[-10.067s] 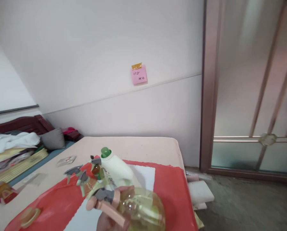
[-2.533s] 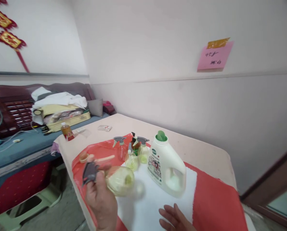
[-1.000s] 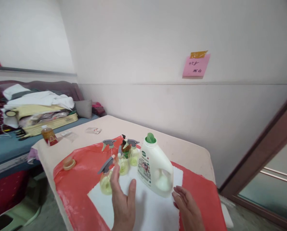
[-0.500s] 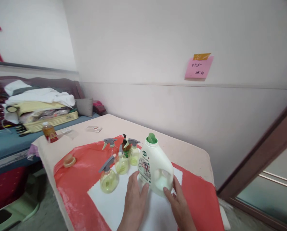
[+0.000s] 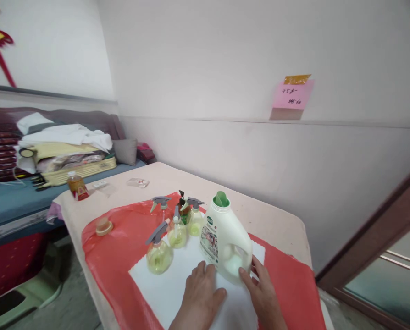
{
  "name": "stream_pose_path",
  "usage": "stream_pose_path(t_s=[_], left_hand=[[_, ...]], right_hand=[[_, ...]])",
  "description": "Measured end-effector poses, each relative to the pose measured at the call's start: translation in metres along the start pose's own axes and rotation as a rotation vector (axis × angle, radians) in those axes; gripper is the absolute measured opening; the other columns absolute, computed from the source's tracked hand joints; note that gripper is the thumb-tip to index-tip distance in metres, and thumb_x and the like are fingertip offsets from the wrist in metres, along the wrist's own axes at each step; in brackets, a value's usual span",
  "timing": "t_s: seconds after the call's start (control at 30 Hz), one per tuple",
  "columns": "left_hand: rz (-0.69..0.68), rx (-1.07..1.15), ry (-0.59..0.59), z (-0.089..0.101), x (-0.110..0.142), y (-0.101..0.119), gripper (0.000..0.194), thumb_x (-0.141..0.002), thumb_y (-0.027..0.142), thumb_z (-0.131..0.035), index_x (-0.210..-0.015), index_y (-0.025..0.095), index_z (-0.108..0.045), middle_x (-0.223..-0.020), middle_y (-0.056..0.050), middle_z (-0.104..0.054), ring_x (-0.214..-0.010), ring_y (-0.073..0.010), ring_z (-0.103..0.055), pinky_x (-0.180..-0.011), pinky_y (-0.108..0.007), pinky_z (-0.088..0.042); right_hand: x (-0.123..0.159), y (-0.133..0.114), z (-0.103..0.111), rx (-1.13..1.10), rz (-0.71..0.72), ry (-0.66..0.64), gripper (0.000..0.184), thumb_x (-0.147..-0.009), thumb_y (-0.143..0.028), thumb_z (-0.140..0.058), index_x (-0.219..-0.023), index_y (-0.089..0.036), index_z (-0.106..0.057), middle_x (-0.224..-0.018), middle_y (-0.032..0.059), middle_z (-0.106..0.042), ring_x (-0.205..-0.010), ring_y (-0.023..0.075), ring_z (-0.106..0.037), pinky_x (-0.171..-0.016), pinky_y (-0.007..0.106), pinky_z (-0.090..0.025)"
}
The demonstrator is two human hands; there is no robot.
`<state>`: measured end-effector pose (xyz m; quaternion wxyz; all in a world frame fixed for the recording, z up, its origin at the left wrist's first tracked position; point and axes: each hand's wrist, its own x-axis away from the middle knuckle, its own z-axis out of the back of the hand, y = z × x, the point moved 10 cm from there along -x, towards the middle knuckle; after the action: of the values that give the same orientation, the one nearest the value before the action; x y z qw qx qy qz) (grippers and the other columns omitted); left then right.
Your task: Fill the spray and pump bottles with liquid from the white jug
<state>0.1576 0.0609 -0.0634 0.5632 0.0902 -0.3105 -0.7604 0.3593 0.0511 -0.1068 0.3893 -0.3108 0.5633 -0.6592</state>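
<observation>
Head cam | L hand (image 5: 202,295) open, empty | R hand (image 5: 263,291) half-curled at jug (image 5: 222,231), grip unclear | spray btls (image 5: 159,258) crowd jug's L

Home bedroom – cushion (image 5: 125,151), heaped bedding (image 5: 67,137), carved wooden headboard (image 5: 53,118)

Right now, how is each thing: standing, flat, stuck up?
White jug: upright, green piece at mouth
Spray bottles: four, upright, spray heads on
Pump bottle: upright, partly hidden
Red sheet: spread out, wrinkled
White sheet: flat under jug
Pink note: taped to wall
Left hand: palm down
Right hand: at jug's base, grip unclear
</observation>
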Motion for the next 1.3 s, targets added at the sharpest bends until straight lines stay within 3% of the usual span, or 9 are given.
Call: stream_pose_path(t_s=[0.1,0.23,0.4,0.63,0.83,1.3], left_hand=[[-0.023,-0.010,-0.005,0.000,0.000,0.003,0.048,-0.078,0.037,-0.047,-0.121,0.019,-0.057,-0.130,-0.015,-0.052,-0.121,-0.0324,-0.046,-0.100,-0.046,-0.034],[-0.072,-0.081,-0.148,-0.015,0.004,0.008,0.046,-0.074,0.039,-0.055,-0.116,0.022,-0.060,-0.122,-0.011,-0.057,-0.113,-0.0327,-0.050,-0.094,-0.047,-0.038],[-0.181,-0.133,-0.263,-0.031,0.013,0.017,0.050,-0.068,0.040,-0.064,-0.116,0.027,-0.062,-0.127,-0.009,-0.056,-0.116,-0.0353,-0.048,-0.090,-0.050,-0.041],[-0.180,-0.192,-0.366,-0.041,0.021,0.023,0.053,-0.064,0.032,-0.067,-0.117,0.027,-0.064,-0.125,-0.010,-0.061,-0.118,-0.0365,-0.049,-0.089,-0.051,-0.044],[-0.190,-0.176,-0.315,-0.040,0.021,0.021,0.054,-0.063,0.035,-0.067,-0.116,0.024,-0.064,-0.124,-0.011,-0.061,-0.117,-0.0354,-0.050,-0.091,-0.049,-0.043],[-0.196,-0.219,-0.300,-0.046,0.014,0.012,0.053,-0.061,0.036,-0.068,-0.112,0.026,-0.062,-0.119,-0.008,-0.063,-0.114,-0.0344,-0.052,-0.089,-0.047,-0.041]], right_hand=[[0.001,-0.007,-0.008,-0.019,0.013,-0.048,0.057,-0.071,-0.061,-0.063,-0.114,-0.025,-0.053,-0.119,0.0080,-0.061,-0.113,0.0293,-0.056,-0.085,0.040,-0.052],[0.005,-0.012,-0.017,-0.002,0.024,-0.078,0.047,-0.077,-0.060,-0.056,-0.107,-0.025,-0.049,-0.100,0.0039,-0.064,-0.093,0.0247,-0.062,-0.073,0.036,-0.052],[0.007,-0.010,-0.012,0.102,0.024,-0.062,0.036,-0.079,-0.057,-0.056,-0.096,-0.026,-0.051,-0.070,-0.0038,-0.056,-0.069,0.0201,-0.055,-0.063,0.032,-0.043],[0.003,-0.008,-0.015,0.047,0.051,-0.130,0.039,-0.078,-0.058,-0.056,-0.097,-0.024,-0.051,-0.079,0.0000,-0.060,-0.082,0.0229,-0.058,-0.069,0.032,-0.045],[0.005,-0.010,-0.028,-0.037,0.058,-0.289,0.041,-0.080,-0.052,-0.058,-0.108,-0.023,-0.052,-0.098,0.0030,-0.065,-0.087,0.0216,-0.060,-0.075,0.031,-0.049],[0.014,-0.026,-0.027,-0.084,0.084,-0.270,0.040,-0.078,-0.046,-0.061,-0.109,-0.021,-0.058,-0.094,0.0048,-0.068,-0.085,0.0224,-0.060,-0.074,0.033,-0.050]])
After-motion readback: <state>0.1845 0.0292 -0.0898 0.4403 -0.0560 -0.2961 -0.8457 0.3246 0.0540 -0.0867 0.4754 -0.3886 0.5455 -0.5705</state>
